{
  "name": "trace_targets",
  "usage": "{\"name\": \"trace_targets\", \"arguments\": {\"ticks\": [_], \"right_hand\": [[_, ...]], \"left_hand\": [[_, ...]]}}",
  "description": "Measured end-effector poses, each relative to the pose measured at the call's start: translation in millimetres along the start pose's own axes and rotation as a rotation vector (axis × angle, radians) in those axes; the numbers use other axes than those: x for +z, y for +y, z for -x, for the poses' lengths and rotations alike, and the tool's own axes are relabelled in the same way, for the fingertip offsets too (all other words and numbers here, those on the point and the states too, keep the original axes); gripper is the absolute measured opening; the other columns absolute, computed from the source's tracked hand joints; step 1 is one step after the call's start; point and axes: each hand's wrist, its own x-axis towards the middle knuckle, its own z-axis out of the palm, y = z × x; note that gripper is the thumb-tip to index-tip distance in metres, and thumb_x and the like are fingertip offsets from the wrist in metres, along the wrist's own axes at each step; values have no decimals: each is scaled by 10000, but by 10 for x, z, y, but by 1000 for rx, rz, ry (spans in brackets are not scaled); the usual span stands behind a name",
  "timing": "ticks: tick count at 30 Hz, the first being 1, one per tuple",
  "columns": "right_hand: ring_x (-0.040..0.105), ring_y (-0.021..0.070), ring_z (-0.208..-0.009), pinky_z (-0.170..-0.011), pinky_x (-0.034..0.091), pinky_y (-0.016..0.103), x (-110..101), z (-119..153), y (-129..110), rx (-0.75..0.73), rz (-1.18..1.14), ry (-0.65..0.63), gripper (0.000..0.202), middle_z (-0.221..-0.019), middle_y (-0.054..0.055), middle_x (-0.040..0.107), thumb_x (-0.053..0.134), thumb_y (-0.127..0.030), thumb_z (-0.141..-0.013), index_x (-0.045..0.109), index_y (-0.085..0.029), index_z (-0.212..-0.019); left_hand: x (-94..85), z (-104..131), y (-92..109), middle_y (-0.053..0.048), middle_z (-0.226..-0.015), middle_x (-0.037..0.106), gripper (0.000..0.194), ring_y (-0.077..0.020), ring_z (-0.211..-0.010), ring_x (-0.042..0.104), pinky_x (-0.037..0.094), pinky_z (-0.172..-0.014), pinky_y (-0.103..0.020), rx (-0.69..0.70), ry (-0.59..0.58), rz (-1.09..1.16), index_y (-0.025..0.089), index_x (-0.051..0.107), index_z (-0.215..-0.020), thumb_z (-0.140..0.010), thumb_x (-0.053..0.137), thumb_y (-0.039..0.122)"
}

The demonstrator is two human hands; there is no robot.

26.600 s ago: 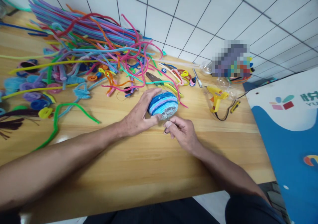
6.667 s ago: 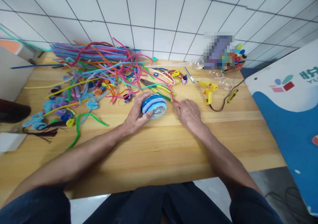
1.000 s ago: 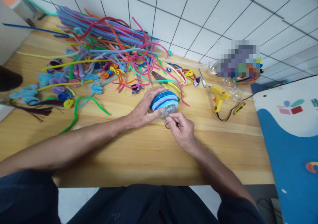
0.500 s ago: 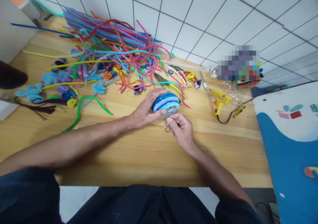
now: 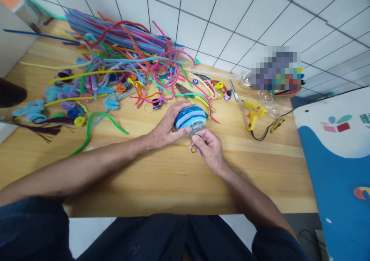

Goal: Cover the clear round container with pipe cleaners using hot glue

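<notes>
Blue-striped ball (image 5: pixel 189 117) is sitting in the grip of your left hand (image 5: pixel 166 129), midway between the front and back edges of the bench (image 5: pixel 179 180), while your right hand (image 5: pixel 211 150) is pinching a ring-ended item (image 5: pixel 192 150), apparently working at the grey patch (image 5: pixel 198 126), calling for steady support.

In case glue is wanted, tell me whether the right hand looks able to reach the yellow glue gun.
Likely yes: bare table lies between the right hand and the glue gun, though the fingers may first need to release the small looped item.
</notes>
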Motion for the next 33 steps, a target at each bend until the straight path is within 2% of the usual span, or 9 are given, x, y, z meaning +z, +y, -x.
{"name": "trace_targets", "arguments": {"ticks": [6,10,15,33], "right_hand": [[446,63,-431,-418,367,206,11,-3,1,57,-31,22,508,-674,-21,748,819,-710,-900,643,-234,-894],[450,62,-435,-431,386,209,22,-3,-4,55,-56,45,506,-669,-20,745,851,-692,-879,630,-237,-864],[502,76,-454,-445,415,215,11,1,12,43,-39,56,494,-671,-19,746,846,-680,-890,623,-242,-846],[550,89,-463,-507,522,241,2,4,51,-16,-26,57,460,-674,-20,760,842,-651,-919,632,-246,-857]], "left_hand": [[-4,2,-14,-184,-1641,562,734,-368,-1555,548,478,-1314,-596,-7,-16,-12,279,437,-1679,-1069,688,601],[2,-1,-21,-183,-1636,561,730,-366,-1546,555,494,-1299,-595,4,-9,-14,284,428,-1682,-1072,690,587],[-7,9,-28,-181,-1648,552,727,-371,-1555,547,481,-1310,-597,6,-16,5,290,421,-1696,-1080,676,580],[-10,-1,-20,-176,-1637,569,692,-364,-1554,546,484,-1308,-603,14,-13,38,301,450,-1688,-1083,687,541]]}}
